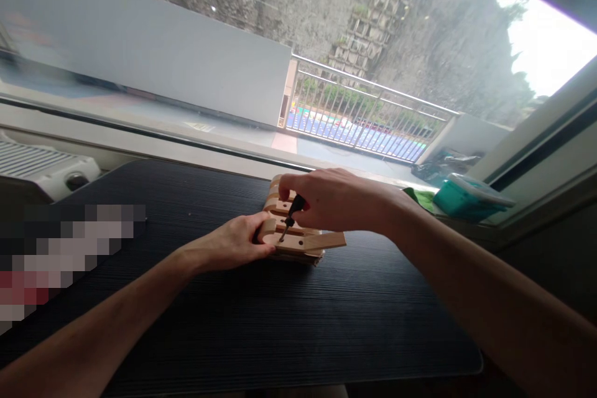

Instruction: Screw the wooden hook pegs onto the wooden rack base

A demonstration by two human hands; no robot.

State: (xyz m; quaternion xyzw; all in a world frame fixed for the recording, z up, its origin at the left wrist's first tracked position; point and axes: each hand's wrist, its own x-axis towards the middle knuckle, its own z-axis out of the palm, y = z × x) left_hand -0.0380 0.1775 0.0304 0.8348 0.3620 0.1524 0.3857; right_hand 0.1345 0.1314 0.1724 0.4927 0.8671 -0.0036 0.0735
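Note:
On the dark table lies a light wooden piece [291, 241] with curved loops on its left, cross slats and small dark holes. My left hand [237, 239] is closed on its left end, thumb above and fingers at the near side. Above the piece, my right hand [321, 198] grips a screwdriver [290, 219] by its black handle. The screwdriver is tilted, and its tip meets one of the holes in the nearest slat. A flat wooden strip [329, 240] sticks out to the right. My right hand hides part of the far slats.
The dark wood-grained table [298, 329] stands against a large window. A white ribbed appliance [46, 165] is at the left. On the right by the window sit a teal container [466, 196] and a green cloth [420, 198]. Beyond the glass runs a metal railing [368, 112].

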